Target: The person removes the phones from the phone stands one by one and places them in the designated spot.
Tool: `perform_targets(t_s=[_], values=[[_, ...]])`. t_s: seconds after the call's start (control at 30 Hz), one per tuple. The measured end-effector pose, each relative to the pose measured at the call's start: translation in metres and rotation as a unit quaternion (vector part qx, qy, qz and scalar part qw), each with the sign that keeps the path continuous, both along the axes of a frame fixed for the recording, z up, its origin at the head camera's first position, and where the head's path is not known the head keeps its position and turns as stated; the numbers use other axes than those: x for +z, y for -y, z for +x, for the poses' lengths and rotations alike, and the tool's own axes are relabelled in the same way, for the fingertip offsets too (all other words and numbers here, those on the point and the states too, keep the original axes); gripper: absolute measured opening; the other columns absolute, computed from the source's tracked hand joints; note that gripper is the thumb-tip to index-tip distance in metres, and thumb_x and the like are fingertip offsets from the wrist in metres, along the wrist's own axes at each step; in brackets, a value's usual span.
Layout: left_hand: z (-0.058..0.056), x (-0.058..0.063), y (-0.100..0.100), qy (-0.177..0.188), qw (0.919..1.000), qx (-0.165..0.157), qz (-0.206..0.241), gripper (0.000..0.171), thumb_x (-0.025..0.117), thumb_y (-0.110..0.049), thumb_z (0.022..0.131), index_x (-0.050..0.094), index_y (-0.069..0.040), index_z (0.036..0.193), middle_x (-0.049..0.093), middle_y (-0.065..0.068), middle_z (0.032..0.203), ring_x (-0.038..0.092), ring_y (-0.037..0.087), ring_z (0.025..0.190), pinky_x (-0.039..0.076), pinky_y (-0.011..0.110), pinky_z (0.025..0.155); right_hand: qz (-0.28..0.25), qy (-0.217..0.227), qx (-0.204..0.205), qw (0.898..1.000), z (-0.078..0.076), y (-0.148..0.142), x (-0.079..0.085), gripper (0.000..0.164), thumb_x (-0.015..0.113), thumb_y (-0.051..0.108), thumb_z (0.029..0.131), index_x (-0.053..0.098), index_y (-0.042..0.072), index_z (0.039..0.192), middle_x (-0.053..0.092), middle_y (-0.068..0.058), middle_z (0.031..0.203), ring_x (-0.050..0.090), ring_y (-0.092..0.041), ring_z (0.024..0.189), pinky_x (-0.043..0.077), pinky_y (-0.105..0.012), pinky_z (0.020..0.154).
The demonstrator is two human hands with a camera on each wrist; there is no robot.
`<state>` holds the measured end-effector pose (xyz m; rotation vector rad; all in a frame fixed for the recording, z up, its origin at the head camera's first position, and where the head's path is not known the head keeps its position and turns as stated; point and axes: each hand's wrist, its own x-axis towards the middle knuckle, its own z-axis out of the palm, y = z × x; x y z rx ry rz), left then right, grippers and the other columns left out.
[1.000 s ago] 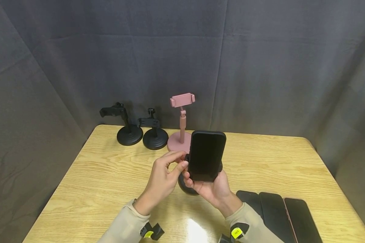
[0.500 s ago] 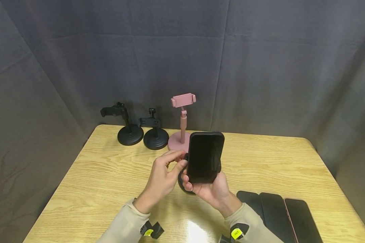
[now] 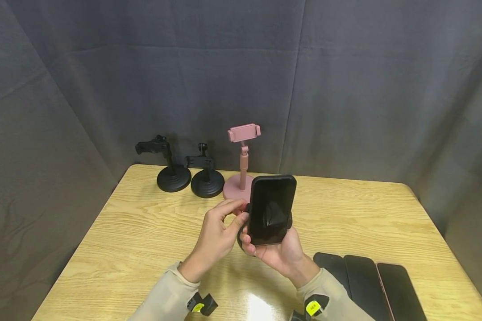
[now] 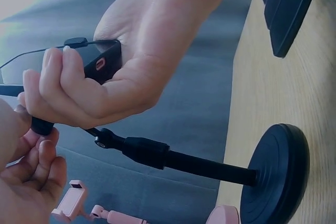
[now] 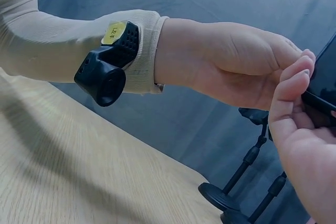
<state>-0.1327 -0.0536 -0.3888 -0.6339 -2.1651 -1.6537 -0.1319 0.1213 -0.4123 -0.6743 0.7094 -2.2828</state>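
Observation:
A black smartphone [image 3: 271,209] stands nearly upright over the middle of the table, its dark screen facing me in the head view. My right hand [image 3: 283,255] grips it from below and behind. My left hand [image 3: 218,232] pinches a small black clamp end [image 4: 42,125] at the phone's left edge, between thumb and fingers. Behind the phone is a black phone stand, whose post [image 4: 210,169] and round base [image 4: 281,174] show in the left wrist view. The phone and my hands hide most of the stand's clamp.
Two black phone stands [image 3: 173,178] [image 3: 207,183] and a pink phone stand [image 3: 243,162] line the back of the table. Three phones [image 3: 399,290] lie side by side at the front right. A grey curtain [image 3: 345,89] hangs behind the table [image 3: 345,209].
The phone has shifted slightly down and left, and a faint reflection now shows on its screen. Both hands keep nearly the same places and holds.

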Motion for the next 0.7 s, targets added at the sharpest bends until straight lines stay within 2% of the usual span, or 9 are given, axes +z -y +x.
perform_targets(t_s=[0.13, 0.37, 0.57, 0.7], values=[[0.0013, 0.0001, -0.0004, 0.0, 1.0, 0.007, -0.001, 0.021, 0.072, 0.003, 0.089, 0.074, 0.003, 0.11, 0.071, 0.012, 0.095, 0.065, 0.018, 0.088, 0.056, 0.036, 0.094, -0.001, 0.012, 0.012, 1.0, 0.0004, 0.0004, 0.0008, 0.062, 0.026, 0.054, 0.106, 0.05, 0.008, 0.14, 0.067, -0.004, 0.111, 0.062, -0.016, 0.093, 0.051, -0.025, 0.08], [0.0024, -0.0012, -0.0007, -0.006, 0.9998, 0.016, -0.006, 0.021, 0.073, 0.002, 0.089, 0.074, 0.001, 0.11, 0.072, 0.011, 0.095, 0.066, 0.018, 0.088, 0.056, 0.037, 0.093, -0.005, 0.038, 0.034, 0.999, 0.0027, 0.0012, 0.0001, 0.068, 0.018, 0.061, 0.106, 0.052, 0.013, 0.14, 0.067, -0.002, 0.113, 0.062, -0.015, 0.093, 0.05, -0.026, 0.079], [0.0025, -0.0042, 0.0006, -0.013, 0.9997, 0.02, -0.009, 0.021, 0.073, 0.004, 0.088, 0.075, 0.001, 0.109, 0.072, 0.01, 0.094, 0.066, 0.018, 0.087, 0.056, 0.036, 0.091, -0.018, 0.039, 0.052, 0.998, 0.005, 0.004, -0.0032, 0.061, 0.026, 0.059, 0.105, 0.057, 0.015, 0.133, 0.068, -0.002, 0.109, 0.059, -0.015, 0.092, 0.046, -0.025, 0.078], [0.0031, -0.006, 0.0014, -0.018, 0.9996, 0.019, -0.01, 0.021, 0.073, 0.003, 0.088, 0.075, 0.001, 0.109, 0.073, 0.01, 0.095, 0.067, 0.018, 0.087, 0.056, 0.035, 0.091, -0.022, 0.035, 0.054, 0.998, 0.0068, 0.0059, -0.0048, 0.06, 0.025, 0.06, 0.105, 0.059, 0.017, 0.128, 0.068, -0.001, 0.108, 0.059, -0.014, 0.091, 0.045, -0.025, 0.078]])
